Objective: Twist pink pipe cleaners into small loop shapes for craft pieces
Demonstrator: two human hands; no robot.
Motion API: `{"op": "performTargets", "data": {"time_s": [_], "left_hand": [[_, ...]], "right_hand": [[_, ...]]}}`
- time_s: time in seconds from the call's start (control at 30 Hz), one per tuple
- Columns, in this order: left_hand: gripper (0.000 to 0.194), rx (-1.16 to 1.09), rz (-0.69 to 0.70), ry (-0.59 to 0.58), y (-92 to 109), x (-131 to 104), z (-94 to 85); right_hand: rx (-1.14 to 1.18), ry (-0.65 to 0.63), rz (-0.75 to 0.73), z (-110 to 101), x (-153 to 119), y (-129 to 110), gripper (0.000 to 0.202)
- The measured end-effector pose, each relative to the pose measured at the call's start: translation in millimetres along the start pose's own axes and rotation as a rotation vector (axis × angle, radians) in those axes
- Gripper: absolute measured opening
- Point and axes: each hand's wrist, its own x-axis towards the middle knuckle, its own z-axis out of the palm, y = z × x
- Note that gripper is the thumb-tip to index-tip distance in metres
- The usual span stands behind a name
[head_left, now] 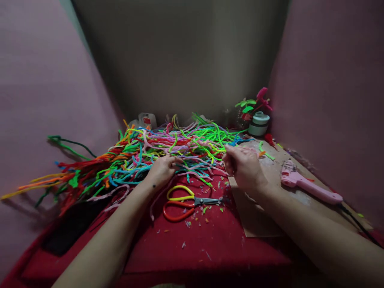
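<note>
My left hand [164,170] rests at the front edge of a big heap of coloured pipe cleaners [192,142]. Its fingers are pinched together on what looks like a thin pipe cleaner, partly lost among the strands. To the right of the heap, my right hand [244,168] is raised and curled closed; whatever its fingers hold is hidden. Scissors [196,201] with one yellow and one red handle loop lie between my forearms, their blades pointing right. A pale lilac pipe cleaner [151,210] trails down beneath my left hand.
Small fuzzy clippings [207,220] are scattered over the red cloth [180,256]. At right, a pink glue gun [312,188] with a black cord lies on a tan board [300,166]. Behind it stand a pale lidded jar [258,124] and pipe-cleaner flowers [261,96]. Walls enclose the table.
</note>
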Motion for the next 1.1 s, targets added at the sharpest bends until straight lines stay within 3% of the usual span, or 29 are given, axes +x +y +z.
{"op": "performTargets", "data": {"time_s": [0.07,0.13,0.23,0.33,0.4,0.47,0.57,0.7,0.77,0.83,0.9,0.97,1.0,1.1], "left_hand": [[0.029,0.006,0.017,0.022,-2.7,-0.4,8.4],[0.026,0.008,0.028,0.051,-1.1,-1.7,12.7],[0.027,0.012,0.067,0.129,6.6,-4.2,14.0],[0.034,0.077,0.204,0.222,13.6,-4.2,15.6],[0.041,0.171,0.266,0.231,14.4,-2.5,19.3],[0.047,0.253,0.241,0.205,11.9,-0.1,24.6],[0.054,0.268,0.164,0.157,5.4,3.2,31.8],[0.057,0.224,0.160,0.138,0.7,5.8,33.1],[0.056,0.190,0.171,0.152,2.3,5.5,28.7],[0.051,0.113,0.170,0.226,7.9,3.2,20.7],[0.040,-0.031,0.149,0.354,18.3,-1.6,10.3],[0.030,-0.282,0.125,0.415,32.7,-8.6,0.0],[0.033,-0.474,0.105,0.368,40.6,-12.6,-4.3],[0.048,-1.024,0.065,0.041,61.6,-23.5,-11.0]], "right_hand": [[0.101,0.052,0.094,0.8,9.6,-6.7,0.024],[0.028,0.003,0.103,2.9,17.8,-10.2,0.017],[-0.451,-0.133,-0.015,12.1,24.3,-5.7,0.013],[-1.159,-0.196,-0.259,27.6,26.4,7.3,0.020],[-1.543,-0.229,-0.239,37.0,27.5,15.5,0.026],[-1.621,-0.262,-0.213,42.3,28.3,19.0,0.025],[-1.651,-0.280,-0.255,41.1,26.0,12.0,0.026],[-1.573,-0.232,-0.387,28.8,15.8,-11.7,0.023],[-1.302,-0.057,-0.502,21.6,10.4,-23.5,0.022],[-0.915,0.079,-0.511,16.8,6.0,-33.1,0.023],[-0.630,0.099,-0.408,16.4,2.2,-39.8,0.024],[-0.509,0.046,-0.332,21.0,-1.5,-42.7,0.022],[-0.488,0.002,-0.304,25.0,-3.4,-42.6,0.023],[-0.448,-0.188,-0.163,39.3,-9.8,-36.8,0.025]]}}
